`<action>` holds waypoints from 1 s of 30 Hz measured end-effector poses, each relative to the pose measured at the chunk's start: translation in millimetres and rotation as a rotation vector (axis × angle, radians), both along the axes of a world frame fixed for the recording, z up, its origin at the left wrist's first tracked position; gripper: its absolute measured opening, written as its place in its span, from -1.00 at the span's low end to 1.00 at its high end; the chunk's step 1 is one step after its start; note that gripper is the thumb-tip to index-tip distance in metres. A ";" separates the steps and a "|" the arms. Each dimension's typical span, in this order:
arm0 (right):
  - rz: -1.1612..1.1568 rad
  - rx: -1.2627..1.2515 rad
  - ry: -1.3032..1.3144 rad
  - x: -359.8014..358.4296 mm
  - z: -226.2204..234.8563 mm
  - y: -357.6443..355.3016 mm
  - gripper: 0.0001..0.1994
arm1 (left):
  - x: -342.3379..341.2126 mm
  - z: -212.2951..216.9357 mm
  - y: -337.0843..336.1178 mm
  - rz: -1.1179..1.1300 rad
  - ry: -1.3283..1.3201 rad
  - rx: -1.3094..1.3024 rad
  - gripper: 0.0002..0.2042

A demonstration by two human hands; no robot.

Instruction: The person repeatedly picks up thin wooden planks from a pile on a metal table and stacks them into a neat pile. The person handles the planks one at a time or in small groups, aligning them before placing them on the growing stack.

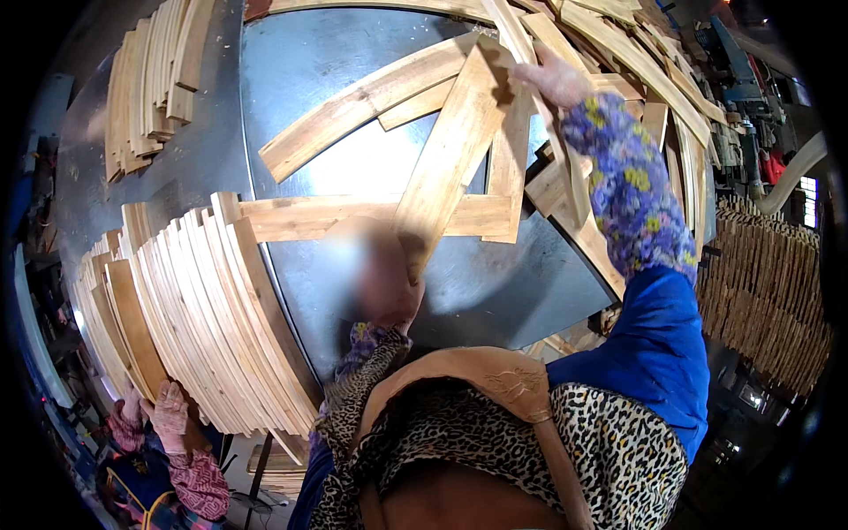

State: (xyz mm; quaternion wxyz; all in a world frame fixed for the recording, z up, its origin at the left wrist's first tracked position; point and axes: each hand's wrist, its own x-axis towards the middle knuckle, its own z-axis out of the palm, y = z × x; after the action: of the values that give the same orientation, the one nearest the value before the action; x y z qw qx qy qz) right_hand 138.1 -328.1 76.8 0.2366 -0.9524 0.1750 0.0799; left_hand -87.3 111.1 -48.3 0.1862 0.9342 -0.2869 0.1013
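A straight wooden plank (pixel 450 150) is held tilted over a grey metal table (pixel 309 62). My left hand (pixel 393 287), partly blurred, grips the plank's lower end close to my chest. My right hand (pixel 549 79), in a pinkish glove with a flowered sleeve, reaches far up and closes on the plank's upper end among other slats. Under the plank lie a curved wooden piece (pixel 353 106) and a flat crosswise board (pixel 336 216).
Curved slats stand on edge in a long stack (pixel 203 327) at the table's left, with another stack (pixel 150 71) at upper left. Loose strips (pixel 618 44) pile at upper right, more bundles (pixel 768 300) far right. Another person's gloved hands (pixel 163 415) work at lower left.
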 end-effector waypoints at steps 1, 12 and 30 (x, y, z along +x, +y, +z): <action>-0.070 0.072 0.060 -19.7 9.2 13.8 0.04 | -4.1 -6.5 8.4 -0.014 0.230 -0.012 -0.15; 0.041 0.001 0.049 -154.3 10.0 164.4 -0.06 | 178.5 145.6 94.0 0.255 1.022 -1.071 -0.25; 0.602 -0.045 0.101 -166.9 -2.6 131.7 -0.16 | 579.9 13.1 190.2 0.756 0.544 0.001 -0.35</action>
State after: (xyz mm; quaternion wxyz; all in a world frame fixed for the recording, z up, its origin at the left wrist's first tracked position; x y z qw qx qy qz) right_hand -28.8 -196.3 74.2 0.1720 -0.9613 -0.1015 0.1898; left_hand 492.6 301.3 -35.2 0.2044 0.9659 0.1331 -0.0869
